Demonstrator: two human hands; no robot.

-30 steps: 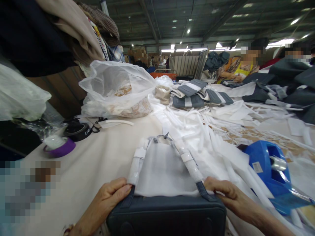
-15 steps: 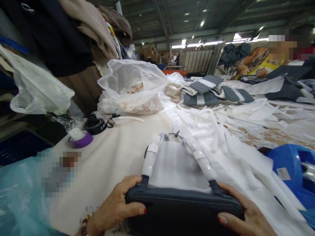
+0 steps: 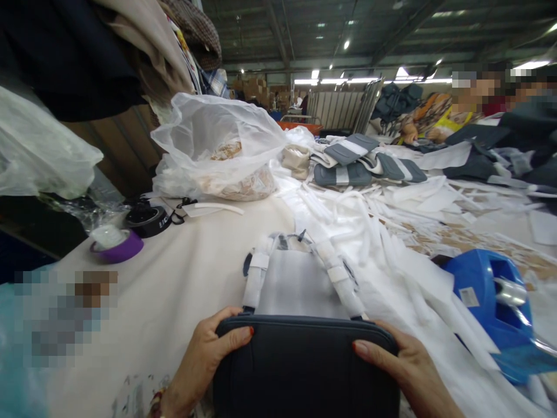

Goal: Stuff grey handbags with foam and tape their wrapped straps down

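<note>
A dark navy bag [image 3: 304,366] with rounded corners fills the lower middle of the head view, its broad face turned up toward me. My left hand [image 3: 202,354] grips its upper left corner, thumb on the face and fingers behind. At the upper right corner my right hand [image 3: 402,357] holds it the same way. Beyond the top edge stretches a strap handle [image 3: 259,261], wrapped in white padding and clear film. A sheet of white padding [image 3: 300,284] lies between the handle's two sides. The bag's lower end is out of view.
Left on the cream-covered table [image 3: 191,267] are purple tape [image 3: 117,248] and a black roll [image 3: 147,219]. A clear plastic bag [image 3: 221,151] stands behind. Grey padded pieces [image 3: 343,174] and white foam strips lie rightward, near a blue tape dispenser [image 3: 483,302]. A co-worker [image 3: 439,125] is at far right.
The bag has tilted so more of its broad face shows, with both thumbs now higher on it. The whole scene has shifted left in the view.
</note>
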